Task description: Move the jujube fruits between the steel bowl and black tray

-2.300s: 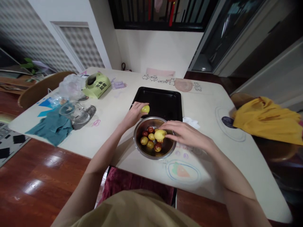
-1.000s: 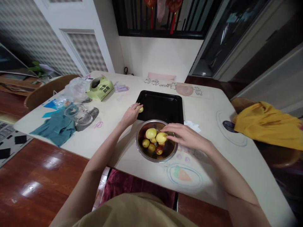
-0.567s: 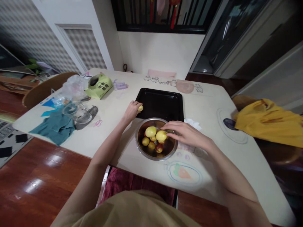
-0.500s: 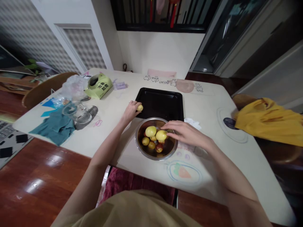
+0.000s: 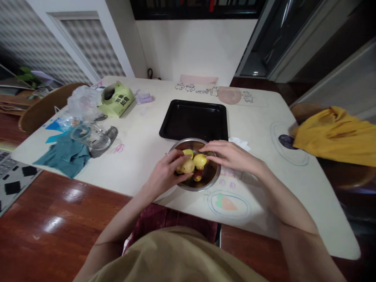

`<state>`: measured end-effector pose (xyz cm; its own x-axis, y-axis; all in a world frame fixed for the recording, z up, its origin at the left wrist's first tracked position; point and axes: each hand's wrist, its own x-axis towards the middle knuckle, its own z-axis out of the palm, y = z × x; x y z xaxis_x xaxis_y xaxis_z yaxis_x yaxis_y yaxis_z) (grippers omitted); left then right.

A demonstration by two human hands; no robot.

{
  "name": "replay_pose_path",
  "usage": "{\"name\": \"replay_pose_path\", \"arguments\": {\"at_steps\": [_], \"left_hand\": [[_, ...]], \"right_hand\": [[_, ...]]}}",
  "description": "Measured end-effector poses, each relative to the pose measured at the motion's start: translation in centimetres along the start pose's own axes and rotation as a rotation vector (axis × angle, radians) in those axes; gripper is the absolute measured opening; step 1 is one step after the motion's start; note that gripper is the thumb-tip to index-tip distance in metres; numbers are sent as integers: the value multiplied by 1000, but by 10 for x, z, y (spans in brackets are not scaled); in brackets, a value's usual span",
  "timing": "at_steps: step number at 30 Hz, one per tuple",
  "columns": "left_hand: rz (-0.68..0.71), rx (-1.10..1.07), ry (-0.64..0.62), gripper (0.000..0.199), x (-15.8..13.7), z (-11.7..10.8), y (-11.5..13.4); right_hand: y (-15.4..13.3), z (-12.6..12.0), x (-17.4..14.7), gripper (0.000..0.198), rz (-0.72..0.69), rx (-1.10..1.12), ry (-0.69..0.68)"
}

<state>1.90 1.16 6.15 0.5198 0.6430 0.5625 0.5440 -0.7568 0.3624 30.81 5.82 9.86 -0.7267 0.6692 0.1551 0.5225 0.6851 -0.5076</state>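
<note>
Head view: two bare hands were positioned over a steel bowl (image 5: 210, 174) on a white bench (image 5: 141, 156). The fingers (image 5: 178, 160) of the left hand (image 5: 166, 172) were closed around a pale yellow fruit (image 5: 187, 166), with the thumb on the near side and the other fingers on the far side. The fruit was located at the tips of these fingers, over the bowl opening.

A bright yellow fruit (image 5: 200, 161) was located directly to its right, at the tips of the right hand (image 5: 227, 152). The right fingers were curved, with the thumb set apart and the tips at the fruit; whether they gripped it or only rested against it could not be determined. A third yellow fruit (image 5: 188, 152) was located just beyond the left fingers, partly covered. A red-brown fruit (image 5: 197, 177) lay in the bowl, to the right of the left thumb.

Beyond both sets of fingers, a black tray (image 5: 194, 117) lay flat. Well to the left of the left fingers were a glass jug (image 5: 98, 139), a teal cloth (image 5: 66, 154), a green box (image 5: 119, 102) and a plastic bag (image 5: 85, 102). Well to the right of the right fingers was a yellow cloth (image 5: 337, 137).
</note>
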Motion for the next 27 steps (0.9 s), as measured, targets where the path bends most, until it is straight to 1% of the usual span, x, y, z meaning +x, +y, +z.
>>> {"name": "replay_pose_path", "arguments": {"at_steps": [3, 7, 12, 18, 23, 27], "left_hand": [[75, 110, -64, 41, -11, 19, 3], [72, 208, -131, 32, -13, 31, 2], [39, 204, -123, 32, -11, 32, 3], [25, 167, -99, 36, -13, 32, 0], [-33, 71, -71, 38, -18, 30, -3], [-59, -18, -22, 44, -20, 22, -4]], "right_hand": [[-1, -1, -1, 35, 7, -8, -1], [-3, -3, -1, 35, 10, -1, 3], [-3, -3, -1, 35, 9, -12, 3], [-3, -3, -2, 34, 18, -11, 7], [-3, -3, -1, 35, 15, -5, 11], [-3, -5, -1, 36, 5, -14, 12]]}}
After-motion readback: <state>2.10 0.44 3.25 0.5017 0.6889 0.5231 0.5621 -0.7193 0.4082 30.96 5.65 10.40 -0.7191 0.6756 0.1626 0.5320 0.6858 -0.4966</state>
